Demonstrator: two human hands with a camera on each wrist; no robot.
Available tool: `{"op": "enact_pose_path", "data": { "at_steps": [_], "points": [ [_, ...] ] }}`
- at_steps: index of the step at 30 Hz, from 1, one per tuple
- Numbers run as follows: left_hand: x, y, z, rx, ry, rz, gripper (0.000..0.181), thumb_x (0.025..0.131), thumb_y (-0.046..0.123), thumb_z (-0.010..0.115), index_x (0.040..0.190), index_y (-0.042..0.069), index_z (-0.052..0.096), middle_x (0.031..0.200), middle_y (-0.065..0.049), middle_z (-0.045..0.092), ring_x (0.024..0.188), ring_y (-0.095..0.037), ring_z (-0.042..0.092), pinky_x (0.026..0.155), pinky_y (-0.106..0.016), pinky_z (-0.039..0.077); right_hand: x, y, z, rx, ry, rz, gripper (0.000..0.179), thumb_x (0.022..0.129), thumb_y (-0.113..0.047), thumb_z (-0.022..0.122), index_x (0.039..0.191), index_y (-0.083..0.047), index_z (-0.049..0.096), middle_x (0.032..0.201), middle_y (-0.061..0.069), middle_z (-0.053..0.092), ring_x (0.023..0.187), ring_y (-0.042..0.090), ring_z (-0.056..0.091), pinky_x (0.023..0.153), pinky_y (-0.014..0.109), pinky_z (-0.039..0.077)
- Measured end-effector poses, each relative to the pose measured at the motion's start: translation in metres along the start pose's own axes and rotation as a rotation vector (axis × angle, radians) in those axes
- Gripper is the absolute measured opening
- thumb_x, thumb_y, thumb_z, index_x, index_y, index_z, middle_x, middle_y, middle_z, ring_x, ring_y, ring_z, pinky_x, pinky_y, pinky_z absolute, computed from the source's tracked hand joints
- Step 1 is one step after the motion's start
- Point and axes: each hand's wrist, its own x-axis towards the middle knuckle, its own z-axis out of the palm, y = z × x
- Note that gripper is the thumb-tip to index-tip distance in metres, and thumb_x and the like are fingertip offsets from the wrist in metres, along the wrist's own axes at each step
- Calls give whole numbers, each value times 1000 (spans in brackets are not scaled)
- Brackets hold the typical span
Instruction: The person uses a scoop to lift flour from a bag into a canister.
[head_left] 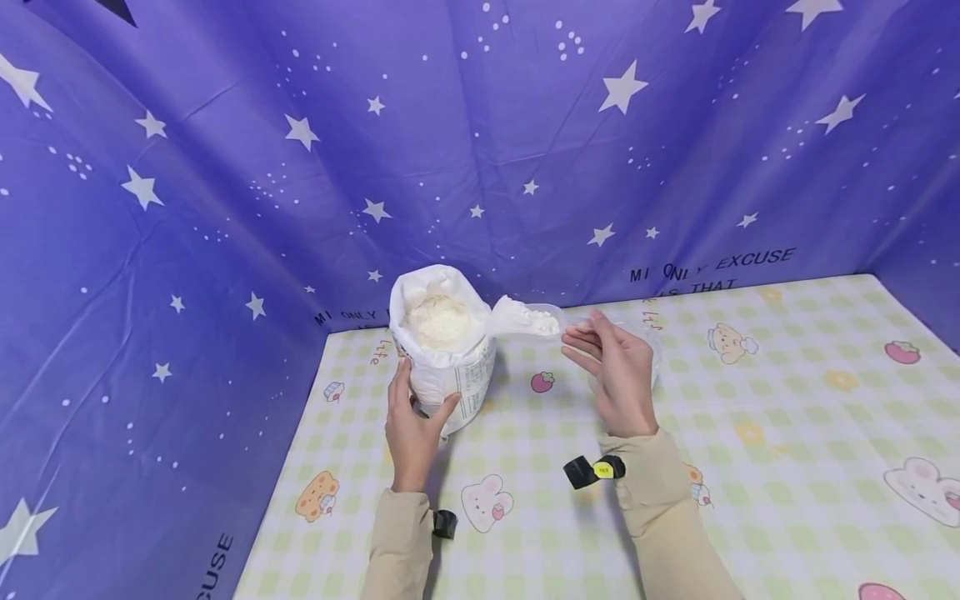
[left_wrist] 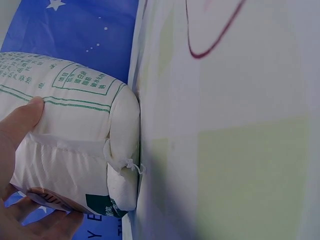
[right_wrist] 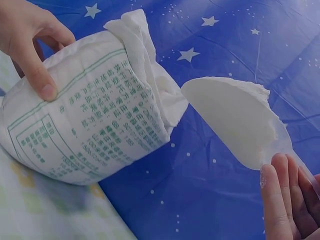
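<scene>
A white cloth bag of flour (head_left: 468,379) stands at the back left of the table, its top folded open on pale flour (head_left: 441,323). My left hand (head_left: 415,429) grips the bag's near side, thumb and fingers spread around it. A see-through plastic scoop (right_wrist: 225,125), heaped with white powder, is held up just right of the bag's rim. Its handle is pinched in my right hand (head_left: 622,371). In the right wrist view, a little powder clings to a fingertip (right_wrist: 265,176). Green printing covers the bag's side in both wrist views.
A clear bowl (head_left: 657,354) stands behind my right hand, mostly hidden by it. The table wears a green-checked cloth (head_left: 540,433) with cartoon prints. A blue curtain with stars (head_left: 525,142) rises along the back and left edges. Black straps (head_left: 579,472) sit at both wrists.
</scene>
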Motion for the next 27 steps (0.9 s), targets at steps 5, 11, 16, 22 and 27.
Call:
{"op": "enact_pose_path", "data": {
  "at_steps": [5, 11, 16, 22, 27],
  "points": [
    [1, 0, 0, 0, 2, -3, 91, 77, 33, 87, 152, 12, 40, 157, -7, 37, 137, -27, 46, 106, -38, 51, 0, -3, -6, 16, 14, -9, 27, 98, -22, 63, 87, 1, 70, 83, 10, 74, 82, 21, 74, 84, 38, 61],
    [0, 1, 0, -2, -4, -15, 91, 77, 33, 87, 152, 13, 40, 158, -7, 37, 137, -28, 47, 107, -39, 51, -2, -6, -13, 7, 34, -20, 27, 98, -22, 63, 88, 2, 70, 84, 10, 73, 85, 23, 74, 82, 36, 62],
    [-1, 1, -1, -9, -7, -24, 90, 77, 32, 86, 152, 14, 40, 158, -6, 36, 136, -28, 47, 107, -39, 50, -2, -10, -20, 18, 48, -20, 27, 98, -22, 64, 89, 3, 70, 85, 9, 73, 84, 21, 74, 83, 36, 62],
    [-1, 1, -1, -19, -7, -23, 90, 77, 30, 87, 152, 14, 40, 158, -5, 36, 136, -27, 47, 108, -39, 50, -2, -16, -26, 79, 68, 2, 25, 97, -20, 64, 88, 3, 70, 83, 10, 73, 81, 20, 74, 81, 34, 63],
    [-1, 1, -1, -13, -8, -21, 90, 77, 31, 87, 152, 14, 40, 158, -5, 36, 134, -28, 49, 106, -39, 51, -2, -20, -33, 110, 73, -4, 25, 97, -19, 64, 89, 4, 71, 83, 11, 74, 80, 20, 74, 84, 36, 61]
  ]
}}
